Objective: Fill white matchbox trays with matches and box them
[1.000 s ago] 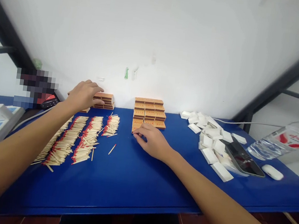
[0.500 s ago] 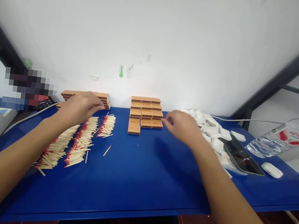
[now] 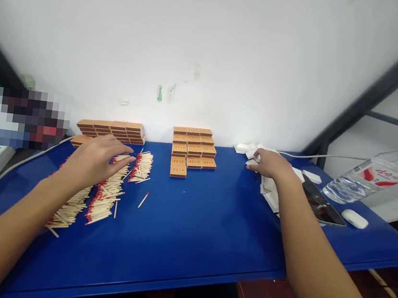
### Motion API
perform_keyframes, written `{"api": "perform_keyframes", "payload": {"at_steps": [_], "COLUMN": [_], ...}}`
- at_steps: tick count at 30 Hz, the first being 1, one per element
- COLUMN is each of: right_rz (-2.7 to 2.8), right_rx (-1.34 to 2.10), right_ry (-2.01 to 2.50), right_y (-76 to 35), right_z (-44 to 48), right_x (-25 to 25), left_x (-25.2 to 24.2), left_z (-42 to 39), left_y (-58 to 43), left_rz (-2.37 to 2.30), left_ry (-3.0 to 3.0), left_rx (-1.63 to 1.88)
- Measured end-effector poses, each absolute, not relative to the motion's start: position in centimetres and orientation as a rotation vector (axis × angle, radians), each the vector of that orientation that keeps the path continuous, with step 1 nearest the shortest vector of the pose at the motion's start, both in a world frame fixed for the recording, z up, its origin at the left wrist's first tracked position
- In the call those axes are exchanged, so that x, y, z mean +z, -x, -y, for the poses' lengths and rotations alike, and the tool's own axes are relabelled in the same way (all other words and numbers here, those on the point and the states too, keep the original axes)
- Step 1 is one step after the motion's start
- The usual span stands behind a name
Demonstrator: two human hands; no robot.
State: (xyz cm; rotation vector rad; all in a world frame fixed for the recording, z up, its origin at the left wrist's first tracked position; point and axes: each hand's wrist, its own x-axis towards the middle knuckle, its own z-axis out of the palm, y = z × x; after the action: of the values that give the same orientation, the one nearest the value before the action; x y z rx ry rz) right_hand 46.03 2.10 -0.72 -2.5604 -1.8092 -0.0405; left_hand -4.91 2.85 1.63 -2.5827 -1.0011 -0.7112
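Orange matchboxes [image 3: 194,150], red-lettered, red-labelled bottle [image 3: 380,175], left hand [image 3: 96,156] parted above matches [image 3: 105,203] — right hand [image 3: 274,165] at white boxes [image 3: 245,148], grip unclear

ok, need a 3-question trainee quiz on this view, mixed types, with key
1. True or false: the left hand is beside the water bottle.
2. Fill in: the right hand is at a pile of ____.
3. What lies just nearer the camera than the smallest match heap? A) phone B) single match C) white cable

Key:
1. False; it is by the match rows.
2. White pieces.
3. B.
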Motion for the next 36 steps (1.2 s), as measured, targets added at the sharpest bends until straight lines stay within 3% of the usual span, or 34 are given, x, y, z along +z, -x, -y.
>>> {"api": "perform_keyframes", "payload": {"at_steps": [13,22,28,36], "right_rz": [1.812,2.043,1.838,1.969], "right_rx": [-0.068,0.214,-0.297,-0.152], "right_ry": [2.530,2.208,2.107,2.182], "right_y": [-45.3,-44.5,-45.1,-43.7], "right_z": [-2.8,-1.6,-3.1,-4.6], "right_x": [-1.3,0.1,-1.0,-3.1], "left_x": [1.4,1.4,1.5,1.6], "left_z": [-2.4,-2.5,-2.3,-2.2], "left_y": [4.5,4.6,4.3,4.2], "left_rz": [1.022,0.968,1.003,0.987], "left_ry": [2.659,2.625,2.645,2.655], "left_rx": [-0.673,-0.641,-0.663,-0.642]}}
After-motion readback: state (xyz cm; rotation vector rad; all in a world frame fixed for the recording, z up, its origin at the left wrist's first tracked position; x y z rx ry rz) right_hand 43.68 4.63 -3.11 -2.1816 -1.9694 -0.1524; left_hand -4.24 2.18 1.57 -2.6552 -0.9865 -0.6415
